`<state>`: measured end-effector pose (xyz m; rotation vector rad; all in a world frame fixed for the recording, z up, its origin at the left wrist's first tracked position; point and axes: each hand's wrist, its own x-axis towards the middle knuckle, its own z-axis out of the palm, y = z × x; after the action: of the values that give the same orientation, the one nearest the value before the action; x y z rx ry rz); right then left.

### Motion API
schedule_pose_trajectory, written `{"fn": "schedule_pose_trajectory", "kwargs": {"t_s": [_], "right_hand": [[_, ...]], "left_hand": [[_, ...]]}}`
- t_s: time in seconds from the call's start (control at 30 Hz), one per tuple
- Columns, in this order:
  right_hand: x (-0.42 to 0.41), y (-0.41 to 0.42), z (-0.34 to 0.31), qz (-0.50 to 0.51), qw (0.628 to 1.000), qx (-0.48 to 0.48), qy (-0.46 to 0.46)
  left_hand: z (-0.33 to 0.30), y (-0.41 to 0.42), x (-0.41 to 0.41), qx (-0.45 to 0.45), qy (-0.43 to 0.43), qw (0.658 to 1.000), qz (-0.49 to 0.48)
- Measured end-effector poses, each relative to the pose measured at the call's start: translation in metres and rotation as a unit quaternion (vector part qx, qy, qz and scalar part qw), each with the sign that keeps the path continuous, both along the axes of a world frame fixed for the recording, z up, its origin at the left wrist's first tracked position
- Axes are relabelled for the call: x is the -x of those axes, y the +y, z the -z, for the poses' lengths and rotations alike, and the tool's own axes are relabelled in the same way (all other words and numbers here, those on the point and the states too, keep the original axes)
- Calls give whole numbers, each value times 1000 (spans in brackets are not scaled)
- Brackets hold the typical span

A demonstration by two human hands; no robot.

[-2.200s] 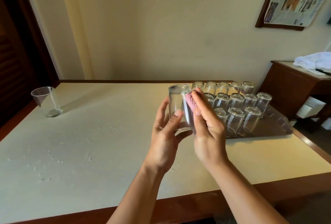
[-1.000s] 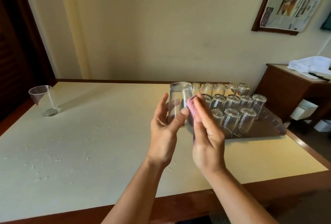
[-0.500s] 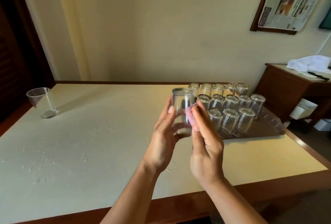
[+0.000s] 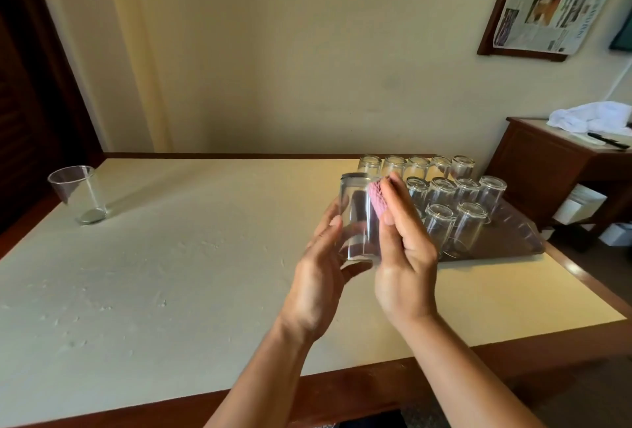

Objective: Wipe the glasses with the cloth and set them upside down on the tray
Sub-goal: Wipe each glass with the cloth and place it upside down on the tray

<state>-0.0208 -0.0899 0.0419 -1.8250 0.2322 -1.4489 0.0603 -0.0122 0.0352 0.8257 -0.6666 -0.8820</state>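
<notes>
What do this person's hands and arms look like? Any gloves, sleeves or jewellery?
Both are bare. The left hand and the right hand wear no gloves, and no rings show on the fingers. Neither wrist carries a watch or bracelet. Both forearms are uncovered down to the bottom edge of the picture, with no sleeve in view. The fingernails look short and unpainted.
</notes>
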Motion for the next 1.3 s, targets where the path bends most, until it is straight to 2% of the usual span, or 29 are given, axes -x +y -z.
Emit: {"fn": "schedule_pose_trajectory", "kwargs": {"t_s": [0.1,0.23,0.43,0.6,0.73,0.83,0.93,1.03,1.13,1.3], "right_hand": [[-4,-1,-7,1,1000,5,6],[2,15,16,-8,1000,20,12],[-6,-5,-5,18,999,34,10],[-1,15,23,-9,1000,17,12],[-6,3,6,-21,1000,14,-1],[-7,-5,1,16,999,33,13],[-2,11,19,-21,1000,19,14],[0,15,22,-20,999,22,15],[-4,2,4,-8,1000,3,2],[0,6,13,5,1000,7,21]], "left_hand": [[-5,-2,-4,14,-7,1000,0],[-11,-1,-7,46,-1,997,-65],[-4,1,0,19,-16,1000,12],[-11,-1,-8,33,-37,995,-82],[-7,3,-5,11,-46,999,-20],[-5,3,-5,17,-31,999,-38],[-8,1,-8,16,-15,996,-88],[-5,2,-8,20,-25,998,-47],[-4,4,-5,-4,13,1000,-1],[-8,-2,-8,31,39,997,-53]]}}
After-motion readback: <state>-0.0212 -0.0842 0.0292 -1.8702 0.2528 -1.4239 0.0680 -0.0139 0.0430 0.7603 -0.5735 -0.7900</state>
